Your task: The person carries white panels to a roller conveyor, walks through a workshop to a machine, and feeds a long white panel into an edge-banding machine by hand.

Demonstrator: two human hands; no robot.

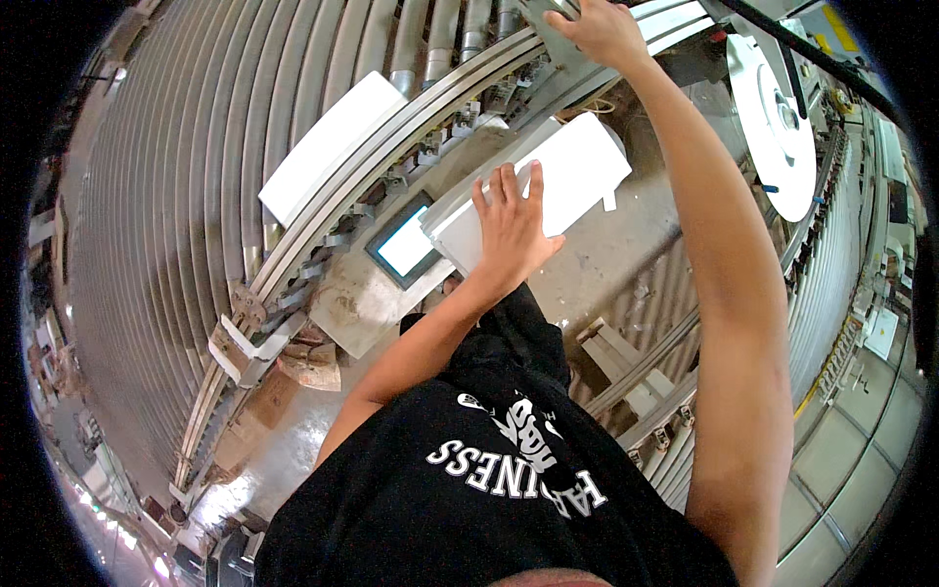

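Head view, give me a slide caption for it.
Left hand spread over a white oblong panel, right hand extended farther forward, beside a metal roller conveyor.

A roller conveyor of grey metal tubes carries a white panel, lying flat along the side rail. What bears the white block (pale like the panel) is hidden from above.

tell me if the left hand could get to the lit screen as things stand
Probably yes: the left hand is spread over the white boards beside the lit screen, whose face looks mostly uncovered; only the boards' corner crowds its edge.
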